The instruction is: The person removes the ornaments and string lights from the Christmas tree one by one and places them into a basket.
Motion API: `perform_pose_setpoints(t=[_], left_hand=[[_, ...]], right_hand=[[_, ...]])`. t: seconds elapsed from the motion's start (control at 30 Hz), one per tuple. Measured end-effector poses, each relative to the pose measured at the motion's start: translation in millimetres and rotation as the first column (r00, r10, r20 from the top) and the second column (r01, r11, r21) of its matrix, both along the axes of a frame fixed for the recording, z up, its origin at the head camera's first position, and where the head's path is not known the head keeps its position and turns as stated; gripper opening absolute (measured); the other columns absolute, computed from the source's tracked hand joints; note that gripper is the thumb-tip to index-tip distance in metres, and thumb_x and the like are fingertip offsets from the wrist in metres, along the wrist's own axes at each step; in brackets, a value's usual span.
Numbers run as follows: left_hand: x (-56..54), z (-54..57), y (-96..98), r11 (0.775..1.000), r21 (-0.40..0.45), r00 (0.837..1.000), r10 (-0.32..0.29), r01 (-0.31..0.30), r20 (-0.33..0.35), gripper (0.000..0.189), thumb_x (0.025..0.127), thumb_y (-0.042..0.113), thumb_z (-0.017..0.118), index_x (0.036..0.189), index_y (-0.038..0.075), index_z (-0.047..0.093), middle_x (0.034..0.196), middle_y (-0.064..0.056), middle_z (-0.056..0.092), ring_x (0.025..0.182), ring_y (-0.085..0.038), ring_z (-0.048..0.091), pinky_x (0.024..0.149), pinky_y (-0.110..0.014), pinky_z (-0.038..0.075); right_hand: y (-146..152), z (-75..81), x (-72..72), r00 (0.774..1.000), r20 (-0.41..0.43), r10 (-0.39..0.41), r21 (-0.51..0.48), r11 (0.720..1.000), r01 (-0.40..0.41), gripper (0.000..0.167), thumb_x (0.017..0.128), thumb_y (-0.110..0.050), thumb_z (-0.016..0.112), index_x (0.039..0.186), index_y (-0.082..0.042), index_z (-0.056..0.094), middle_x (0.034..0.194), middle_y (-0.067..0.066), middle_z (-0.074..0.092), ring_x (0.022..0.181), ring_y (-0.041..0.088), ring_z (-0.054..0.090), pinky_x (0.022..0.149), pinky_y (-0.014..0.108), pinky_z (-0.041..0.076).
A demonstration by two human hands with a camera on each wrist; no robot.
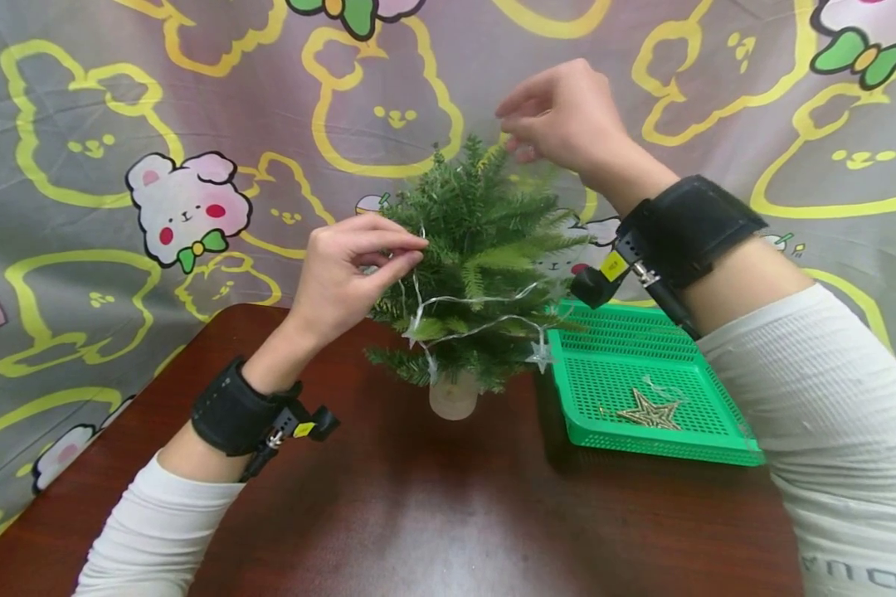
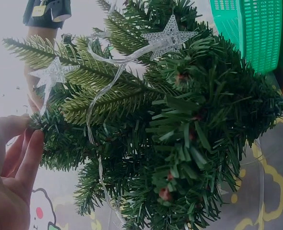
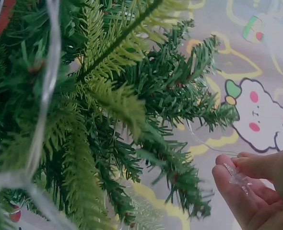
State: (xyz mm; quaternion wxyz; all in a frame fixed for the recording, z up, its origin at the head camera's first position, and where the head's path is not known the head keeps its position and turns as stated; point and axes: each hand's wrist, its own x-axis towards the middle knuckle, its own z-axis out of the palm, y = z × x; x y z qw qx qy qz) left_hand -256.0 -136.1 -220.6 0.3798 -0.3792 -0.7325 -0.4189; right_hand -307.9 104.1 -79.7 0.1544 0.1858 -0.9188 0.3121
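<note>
A small artificial Christmas tree [image 1: 485, 224] stands on the table in a pale round base [image 1: 452, 396]. A clear-wired string of star lights [image 1: 493, 300] winds round its front, with one star light [image 1: 541, 355] hanging at the lower right. My left hand [image 1: 358, 257] is at the tree's left side, thumb and fingers pinching the light string by a branch tip; a star light [image 2: 54, 75] stands just above those fingertips. Raised above the tree's top right, my right hand [image 1: 560, 112] holds another star light [image 3: 237, 179] between thumb and fingers, its thin wire running back behind the branches.
A green plastic basket [image 1: 582, 431] sits to the right of the tree, below my right forearm. Inside lies a gold glitter star [image 1: 650, 410]. Behind the brown table [image 1: 418, 514] hangs a grey curtain [image 1: 269, 108] with yellow cartoon outlines.
</note>
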Motion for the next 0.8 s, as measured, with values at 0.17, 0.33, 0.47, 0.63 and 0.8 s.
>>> perform_pose_setpoints(t=[0.17, 0.33, 0.47, 0.63, 0.8], left_hand=[[0.4, -3.2, -3.0, 1.000, 0.021, 1.000, -0.006, 0.006, 0.006, 0.017, 0.088, 0.008, 0.074, 0.104, 0.009, 0.079, 0.099, -0.006, 0.075, 0.086, -0.006, 0.068, 0.073, -0.017, 0.059], [-2.4, -11.8, -14.4, 0.995, 0.102, 0.999, -0.006, 0.003, 0.034, 0.018, 0.087, 0.003, 0.073, 0.104, 0.005, 0.078, 0.104, -0.010, 0.074, 0.090, -0.001, 0.069, 0.077, -0.018, 0.059], [-6.1, -19.2, -27.3, 0.978, 0.208, 0.998, 0.004, -0.018, 0.069, 0.017, 0.089, 0.000, 0.070, 0.104, 0.000, 0.077, 0.103, -0.015, 0.073, 0.092, -0.003, 0.069, 0.081, -0.018, 0.059], [-15.5, -30.3, -42.7, 0.953, 0.281, 0.986, 0.072, -0.112, 0.151, 0.018, 0.090, 0.003, 0.070, 0.106, -0.002, 0.075, 0.100, -0.015, 0.070, 0.089, 0.000, 0.068, 0.082, -0.015, 0.057], [-26.4, -45.5, -54.6, 0.952, 0.232, 0.947, 0.125, -0.199, 0.297, 0.023, 0.092, 0.010, 0.069, 0.112, -0.001, 0.073, 0.105, -0.015, 0.069, 0.090, 0.007, 0.067, 0.081, -0.009, 0.054]], right_hand=[[-10, 2.0, 1.2, 0.999, -0.030, -0.018, 0.035, 0.999, 0.019, 0.032, 0.098, -0.023, 0.062, 0.129, -0.014, 0.067, 0.121, 0.009, 0.072, 0.078, 0.006, 0.070, 0.073, 0.019, 0.059], [-15, 4.6, 1.1, 0.999, -0.016, -0.034, 0.011, 0.999, 0.035, 0.030, 0.097, -0.022, 0.064, 0.126, -0.015, 0.068, 0.121, 0.007, 0.072, 0.078, 0.009, 0.071, 0.071, 0.019, 0.059], [-16, 6.3, 1.9, 0.999, -0.023, -0.037, 0.018, 0.999, 0.037, 0.028, 0.097, -0.020, 0.063, 0.124, -0.015, 0.069, 0.121, 0.008, 0.072, 0.075, 0.008, 0.070, 0.072, 0.020, 0.060], [-16, 8.3, 3.2, 0.998, -0.046, -0.047, 0.050, 0.998, 0.049, 0.027, 0.099, -0.018, 0.059, 0.123, -0.016, 0.070, 0.121, 0.007, 0.072, 0.074, 0.006, 0.070, 0.071, 0.019, 0.059], [-17, 8.7, 4.6, 0.998, -0.060, -0.034, 0.048, 0.998, 0.037, 0.027, 0.099, -0.016, 0.057, 0.123, -0.013, 0.070, 0.119, 0.009, 0.072, 0.075, 0.005, 0.070, 0.072, 0.019, 0.059]])
